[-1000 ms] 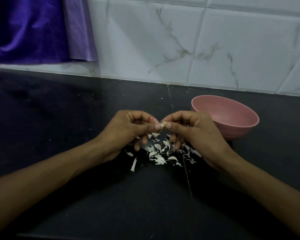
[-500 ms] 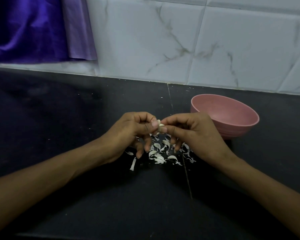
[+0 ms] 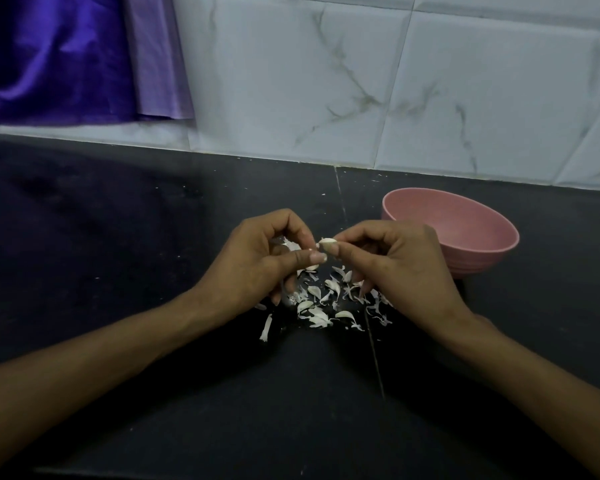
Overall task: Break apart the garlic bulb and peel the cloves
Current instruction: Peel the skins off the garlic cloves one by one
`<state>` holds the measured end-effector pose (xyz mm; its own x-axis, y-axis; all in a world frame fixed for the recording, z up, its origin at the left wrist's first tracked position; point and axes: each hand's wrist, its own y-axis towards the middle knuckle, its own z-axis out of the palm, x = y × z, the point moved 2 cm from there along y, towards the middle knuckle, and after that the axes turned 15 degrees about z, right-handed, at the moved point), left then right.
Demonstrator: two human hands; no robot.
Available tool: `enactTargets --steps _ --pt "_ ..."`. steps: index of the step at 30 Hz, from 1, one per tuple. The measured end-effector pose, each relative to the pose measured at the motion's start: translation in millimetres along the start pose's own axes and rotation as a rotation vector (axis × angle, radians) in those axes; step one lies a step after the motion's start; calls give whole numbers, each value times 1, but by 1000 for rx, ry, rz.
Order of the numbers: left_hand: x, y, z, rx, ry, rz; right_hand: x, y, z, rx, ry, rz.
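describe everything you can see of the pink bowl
The pink bowl is round and matte, plastic by the look, with faint ridges ringing its lower outside wall. It stands upright on the dark counter near the tiled wall, just behind the right hand, which covers part of its near-left side. The visible part of its inside looks empty. Whether the hand touches it cannot be told.

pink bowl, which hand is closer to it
Right. The right hand is just in front-left of the pink bowl, its knuckles by the rim, pinching a garlic clove. The left hand is farther left, beyond the clove.
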<state>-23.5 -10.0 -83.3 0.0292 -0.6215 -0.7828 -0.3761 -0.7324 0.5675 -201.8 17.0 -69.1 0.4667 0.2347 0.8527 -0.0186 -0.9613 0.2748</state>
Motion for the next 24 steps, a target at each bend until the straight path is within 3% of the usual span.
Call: enactTargets --steps 10,19,24 --pt "-1 1 -3 -62 -11 -7 -4 2 0 18 70 54" --pt "-2 2 -4 -108 -70 -69 -7 1 7 180 228 164" --pt "-2 0 -4 -87 54 -31 -6 1 5 157 203 149"
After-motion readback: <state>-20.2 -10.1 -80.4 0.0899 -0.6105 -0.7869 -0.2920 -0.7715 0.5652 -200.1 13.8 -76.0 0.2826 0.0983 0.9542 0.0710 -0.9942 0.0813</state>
